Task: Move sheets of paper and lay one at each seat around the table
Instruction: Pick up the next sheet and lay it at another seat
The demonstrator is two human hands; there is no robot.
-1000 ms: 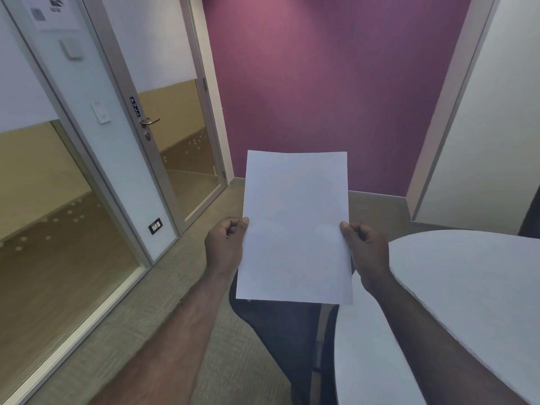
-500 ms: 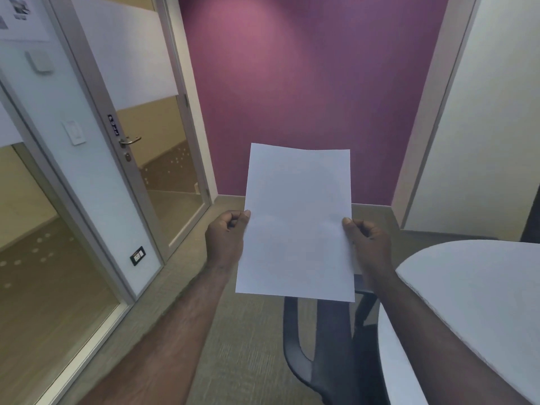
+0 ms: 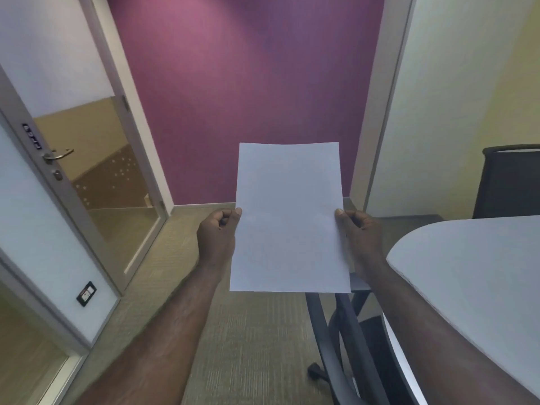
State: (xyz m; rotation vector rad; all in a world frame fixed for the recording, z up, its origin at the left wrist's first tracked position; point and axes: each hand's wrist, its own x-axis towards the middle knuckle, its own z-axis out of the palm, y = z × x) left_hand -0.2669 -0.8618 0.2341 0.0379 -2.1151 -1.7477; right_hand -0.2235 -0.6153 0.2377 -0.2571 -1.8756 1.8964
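**Paper held up beside the white surface**

The white surface (image 3: 473,276) fills the lower right of the view; its curved edge runs from near the right wrist down to the bottom of the frame. Nothing on its visible part can be told apart from the plain top. A dark chair (image 3: 339,340) stands just beside this edge, w/ its frame partly hidden under the paper and the right arm. A second dark chair (image 3: 508,182) stands behind the surface, at the far right, against the cream wall (image 3: 455,97).

The room: a purple wall (image 3: 248,83) straight ahead, a glass door (image 3: 96,176) w/ a metal handle (image 3: 57,155) on the left, and grey-beige carpet (image 3: 248,346) on the floor. Between the door side and the near chair the carpet lies open, approx. the whole lower-middle of the view.

The sheet of paper (image 3: 289,220) is in the air in front of the person, upright, facing the camera, well apart from the surface. The left hand (image 3: 217,235) pinches its left edge, thumb on the front, fingers curled behind. The right hand (image 3: 361,235) pinches the right edge in the same way. The top edge of the sheet bends slightly.
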